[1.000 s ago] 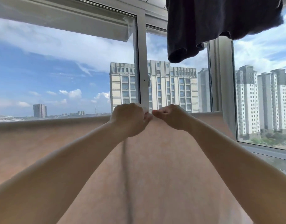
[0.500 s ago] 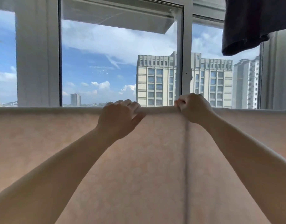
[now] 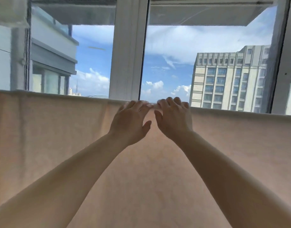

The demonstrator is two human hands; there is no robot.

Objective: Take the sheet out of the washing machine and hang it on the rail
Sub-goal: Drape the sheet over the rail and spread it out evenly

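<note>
A pale peach sheet point(image 3: 51, 132) hangs spread across the whole width of the view, its top fold running along a rail that the cloth hides. My left hand point(image 3: 130, 122) and my right hand point(image 3: 173, 119) lie side by side on the sheet at its top edge, near the middle. Both hands are flat with fingers spread and fingertips resting over the fold. Neither hand pinches the cloth. The washing machine is out of view.
Just behind the sheet stands a large window with a white frame post point(image 3: 128, 50). Through the glass are sky, a tall beige building point(image 3: 228, 79) on the right and a balcony block point(image 3: 51, 51) on the left.
My view has swung left, and the dark garment at upper right has left the frame. Both hands have let go of the sheet's top edge and spread their fingers flat on it.
</note>
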